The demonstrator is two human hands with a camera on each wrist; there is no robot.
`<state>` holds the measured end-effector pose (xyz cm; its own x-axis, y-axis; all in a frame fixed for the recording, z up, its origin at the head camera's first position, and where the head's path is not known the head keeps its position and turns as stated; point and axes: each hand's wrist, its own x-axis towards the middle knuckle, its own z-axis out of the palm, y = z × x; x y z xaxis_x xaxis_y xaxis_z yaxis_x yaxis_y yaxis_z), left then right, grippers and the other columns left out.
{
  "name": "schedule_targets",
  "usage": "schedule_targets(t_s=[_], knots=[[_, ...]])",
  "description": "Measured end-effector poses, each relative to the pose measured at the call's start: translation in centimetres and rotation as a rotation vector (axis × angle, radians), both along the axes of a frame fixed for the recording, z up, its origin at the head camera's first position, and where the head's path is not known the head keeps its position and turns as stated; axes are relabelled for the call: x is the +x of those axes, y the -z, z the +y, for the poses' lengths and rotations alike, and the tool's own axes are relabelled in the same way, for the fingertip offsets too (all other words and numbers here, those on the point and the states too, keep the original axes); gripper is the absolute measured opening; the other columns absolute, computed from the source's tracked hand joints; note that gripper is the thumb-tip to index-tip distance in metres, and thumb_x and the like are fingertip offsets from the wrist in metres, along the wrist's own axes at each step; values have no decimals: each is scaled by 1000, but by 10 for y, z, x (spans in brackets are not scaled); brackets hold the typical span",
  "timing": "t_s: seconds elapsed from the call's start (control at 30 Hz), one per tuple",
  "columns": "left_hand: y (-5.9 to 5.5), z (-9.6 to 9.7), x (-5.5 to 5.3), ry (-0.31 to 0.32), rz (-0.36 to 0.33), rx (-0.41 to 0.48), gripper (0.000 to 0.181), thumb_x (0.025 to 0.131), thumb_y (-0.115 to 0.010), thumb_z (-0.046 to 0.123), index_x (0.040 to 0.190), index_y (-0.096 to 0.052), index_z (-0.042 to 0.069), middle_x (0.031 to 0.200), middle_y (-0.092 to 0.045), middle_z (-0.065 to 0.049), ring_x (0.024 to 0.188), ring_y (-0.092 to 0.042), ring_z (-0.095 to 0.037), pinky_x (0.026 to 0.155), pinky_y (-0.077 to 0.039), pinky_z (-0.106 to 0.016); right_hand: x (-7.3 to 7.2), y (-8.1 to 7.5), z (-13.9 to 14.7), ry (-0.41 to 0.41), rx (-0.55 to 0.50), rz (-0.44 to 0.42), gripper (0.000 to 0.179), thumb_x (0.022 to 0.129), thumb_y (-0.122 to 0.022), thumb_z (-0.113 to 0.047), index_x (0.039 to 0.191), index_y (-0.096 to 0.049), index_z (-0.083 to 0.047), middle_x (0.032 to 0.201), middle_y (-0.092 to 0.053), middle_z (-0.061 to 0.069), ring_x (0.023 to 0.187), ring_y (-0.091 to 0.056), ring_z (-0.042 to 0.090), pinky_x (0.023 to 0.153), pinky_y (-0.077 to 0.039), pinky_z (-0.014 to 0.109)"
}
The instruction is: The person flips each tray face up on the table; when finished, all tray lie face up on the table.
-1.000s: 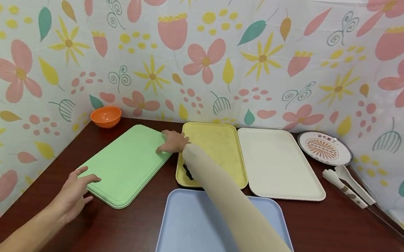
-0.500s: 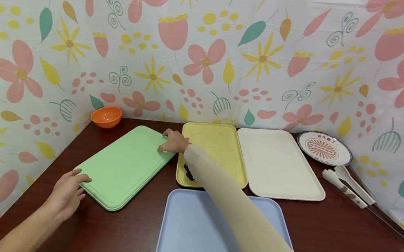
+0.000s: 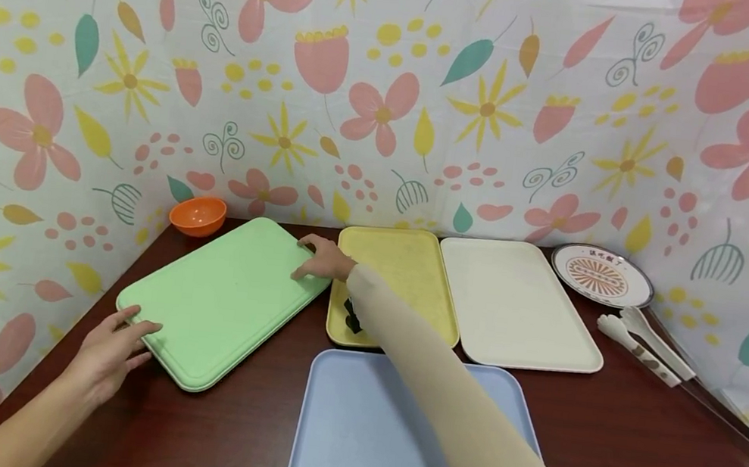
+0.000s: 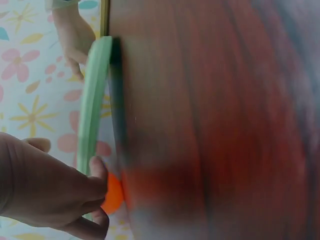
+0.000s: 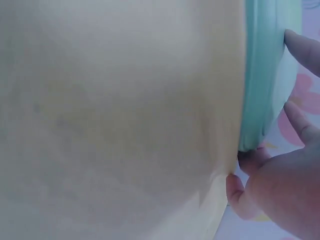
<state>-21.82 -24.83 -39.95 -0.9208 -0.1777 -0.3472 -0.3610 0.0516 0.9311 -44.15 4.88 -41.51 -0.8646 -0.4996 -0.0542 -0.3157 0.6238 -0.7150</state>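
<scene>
A light green rectangular tray [image 3: 224, 294], its flat side up, slants across the left part of the table. My left hand [image 3: 104, 357] grips its near left corner, thumb and fingers at the edge. On the far right edge, my right hand [image 3: 327, 260] holds the tray between thumb and fingers. The left wrist view catches the green tray [image 4: 92, 105] edge-on, apart from the table top, with the left hand [image 4: 50, 185] at its end. In the right wrist view, fingers of the right hand [image 5: 285, 185] lie on both sides of the rim, close to the yellow tray.
Behind the green tray stands an orange bowl [image 3: 196, 216]. A yellow tray [image 3: 403, 282] and a cream tray [image 3: 518, 302] lie side by side at the back. Nearer is a blue tray [image 3: 354, 429]. A plate [image 3: 601, 275] and tongs [image 3: 650, 346] lie at the right.
The green tray has risen and shifted left, its left corner closer to the wall and its far end nearer the back. My left hand has moved left with it; the right hand has barely moved.
</scene>
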Motion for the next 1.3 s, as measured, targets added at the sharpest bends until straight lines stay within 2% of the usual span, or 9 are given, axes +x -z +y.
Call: schedule_targets(t_s=[0.1, 0.2, 0.3, 0.5, 0.7, 0.9, 0.97, 1.1, 1.3], knots=[[0, -7, 1, -23, 37, -39, 84, 99, -60, 17, 160, -2, 10, 157, -13, -21, 104, -54, -8, 77, -48, -17, -1, -2, 3, -44, -78, -42, 69, 82, -81, -26, 142, -49, -13, 151, -41, 9, 126, -48, 25, 97, -45, 34], [-1, -11, 1, -25, 48, -76, 85, 97, -63, 16, 160, -6, 10, 155, -18, -24, 81, -53, 4, 77, -48, -15, -2, -8, 5, -58, -133, -82, 70, 83, -81, -22, 144, -48, -13, 147, -43, 11, 120, -50, 26, 90, -47, 35], [-2, -12, 1, -9, 47, -102, 85, 97, -63, 15, 160, -5, 10, 162, -2, -24, 85, -51, 8, 77, -48, -13, -2, -14, 7, -39, -183, -115, 75, 82, -82, -20, 147, -45, -13, 149, -41, 10, 124, -47, 30, 92, -47, 38], [-4, -10, 2, -21, 72, -211, 82, 98, -62, 16, 160, -9, 13, 159, -10, -25, 105, -48, -4, 74, -45, -9, -1, -17, 10, -21, -227, -121, 74, 80, -84, -17, 145, -50, -16, 151, -40, 7, 126, -47, 31, 94, -47, 37], [-5, -10, 3, -16, 92, -219, 83, 98, -63, 15, 160, -9, 10, 153, -20, -26, 93, -50, 4, 75, -47, -11, 0, -20, 13, -42, -206, -95, 70, 80, -85, -20, 143, -53, -18, 136, -52, 12, 118, -51, 26, 87, -49, 33], [-7, -11, 1, -23, 108, -193, 85, 97, -65, 19, 161, -9, 14, 158, -10, -26, 120, -43, -20, 75, -46, -9, 2, -26, 21, -56, -201, -75, 72, 81, -84, -24, 144, -51, -20, 129, -54, 13, 114, -54, 25, 87, -50, 35], [-7, -11, -1, -24, 115, -181, 86, 96, -66, 19, 161, -9, 15, 158, -9, -25, 123, -41, -22, 75, -47, -9, 3, -28, 24, -61, -207, -64, 71, 81, -84, -24, 144, -51, -21, 128, -54, 12, 115, -53, 24, 88, -50, 35], [-7, -10, -3, -19, 143, -170, 88, 95, -68, 20, 161, -9, 16, 157, -12, -24, 117, -44, -16, 77, -47, -9, 5, -31, 29, -68, -228, -42, 71, 81, -84, -23, 144, -51, -20, 125, -57, 11, 114, -54, 23, 87, -50, 34], [-9, -11, -4, -5, 218, -138, 93, 93, -71, 18, 161, -9, 17, 143, -30, -15, 98, -48, 3, 78, -47, -9, 12, -39, 36, -62, -273, 5, 72, 81, -84, -19, 145, -51, -17, 120, -60, 12, 109, -56, 23, 83, -50, 32]])
